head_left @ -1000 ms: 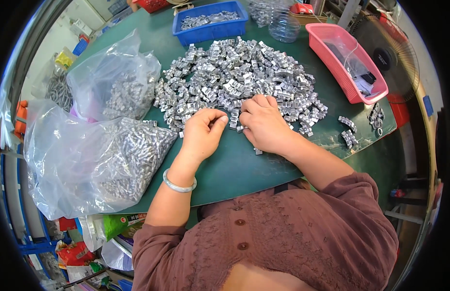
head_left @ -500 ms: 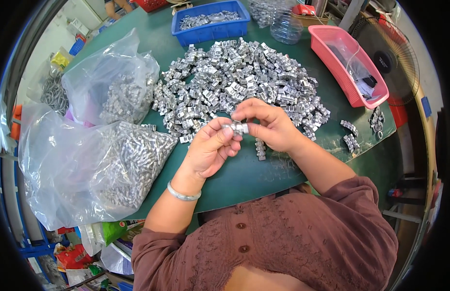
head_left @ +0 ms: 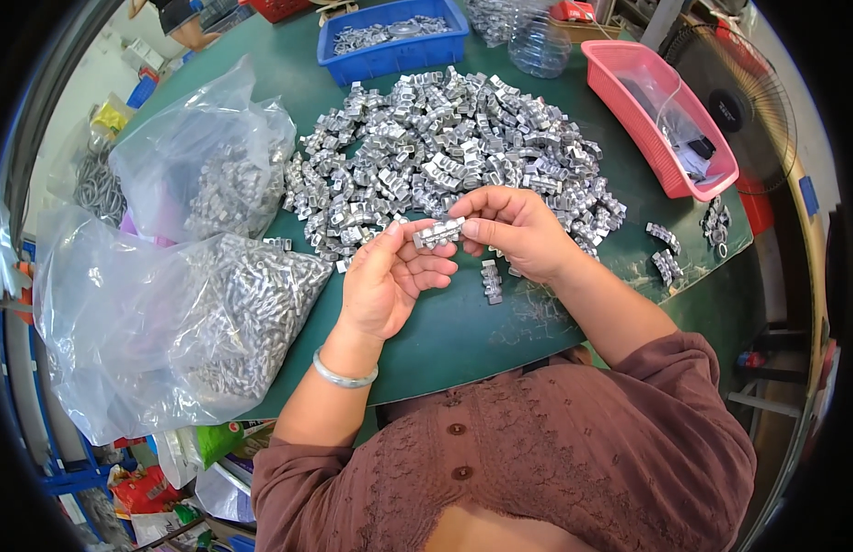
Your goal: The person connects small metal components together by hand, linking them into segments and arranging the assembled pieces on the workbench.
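Between the thumb and fingertips of my right hand [head_left: 532, 237] is a short, silvery segmented metal piece [head_left: 438, 235]. My left hand [head_left: 388, 281] faces palm up, its thumb lifted away and its fingers spread, some lying under and behind the piece's left end. Another segmented metal piece [head_left: 492, 282] lies on the green table just below my right hand. Beyond both hands spreads a large heap of similar metal pieces [head_left: 463, 138]. A pale bangle [head_left: 345, 373] circles my left wrist.
Clear plastic bags [head_left: 132, 322] of metal parts lie on the left. A blue bin [head_left: 396, 63] of small parts stands at the back, a pink basket [head_left: 638, 138] at the right. Several loose pieces [head_left: 666, 267] lie near the table's right edge. A fan [head_left: 730, 106] stands beyond.
My left thumb has come off the metal piece and the left fingers have opened out. The piece now shows more fully in my right fingers. At the far left, a person's arm has moved further into view.
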Action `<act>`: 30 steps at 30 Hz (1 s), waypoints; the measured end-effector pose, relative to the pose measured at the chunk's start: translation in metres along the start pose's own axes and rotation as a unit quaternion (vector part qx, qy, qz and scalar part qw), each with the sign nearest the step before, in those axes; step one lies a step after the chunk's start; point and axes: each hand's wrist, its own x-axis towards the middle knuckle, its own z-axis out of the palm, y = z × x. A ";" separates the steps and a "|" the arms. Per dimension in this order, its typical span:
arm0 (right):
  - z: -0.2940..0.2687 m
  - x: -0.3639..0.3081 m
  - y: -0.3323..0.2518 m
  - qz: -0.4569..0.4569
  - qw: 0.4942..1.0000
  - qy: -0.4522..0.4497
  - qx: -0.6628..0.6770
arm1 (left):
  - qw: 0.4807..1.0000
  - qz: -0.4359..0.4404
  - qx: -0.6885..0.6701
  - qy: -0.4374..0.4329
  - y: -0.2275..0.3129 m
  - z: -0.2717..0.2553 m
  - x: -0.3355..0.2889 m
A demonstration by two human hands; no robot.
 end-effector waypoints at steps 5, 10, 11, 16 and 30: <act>-0.003 0.000 0.000 0.010 1.000 -0.002 0.004 | 0.999 -0.009 -0.043 -0.025 0.001 -0.002 0.000; -0.004 0.000 0.001 0.019 1.000 -0.004 0.024 | 0.999 -0.005 -0.024 -0.031 0.001 -0.002 0.000; -0.003 0.000 0.002 0.020 1.000 -0.004 0.024 | 0.999 -0.006 -0.016 -0.030 0.001 -0.002 0.000; -0.003 0.000 0.002 0.021 0.998 -0.004 0.058 | 0.999 -0.012 -0.027 -0.032 0.001 -0.002 0.000; 0.000 -0.003 0.002 -0.064 0.996 -0.013 -0.065 | 0.998 0.048 0.027 0.003 -0.007 0.000 0.002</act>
